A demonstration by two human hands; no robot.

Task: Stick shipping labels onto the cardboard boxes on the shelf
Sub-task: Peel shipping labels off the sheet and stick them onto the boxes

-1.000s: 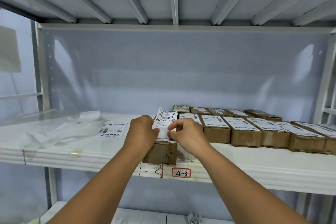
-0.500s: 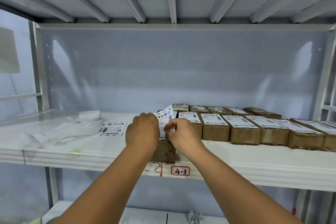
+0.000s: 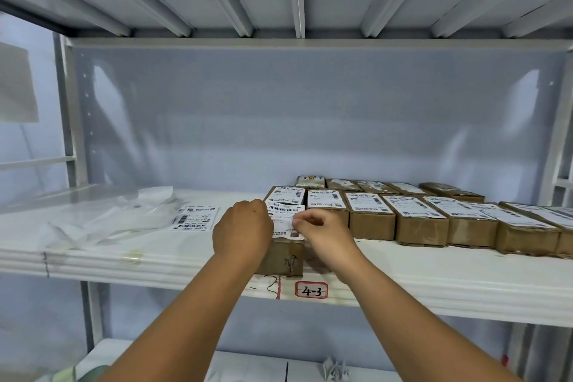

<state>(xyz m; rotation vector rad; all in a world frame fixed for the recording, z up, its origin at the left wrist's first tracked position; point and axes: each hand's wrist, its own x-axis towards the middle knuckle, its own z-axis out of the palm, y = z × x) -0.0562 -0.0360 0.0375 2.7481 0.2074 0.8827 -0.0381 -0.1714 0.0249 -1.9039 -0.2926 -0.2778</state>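
A small cardboard box stands at the front edge of the white shelf. A white shipping label with barcodes lies almost flat on its top. My left hand holds the label's left side with curled fingers. My right hand pinches its right edge between thumb and fingers. To the right, a row of cardboard boxes carries labels on top.
More shipping labels lie in a stack on the shelf left of my hands. Crumpled clear backing sheets sit further left. A tag reading 4-3 marks the shelf edge. A second row of boxes stands behind.
The label stood up from the box a second ago; both hands have lowered it until it lies nearly flat on the box top.
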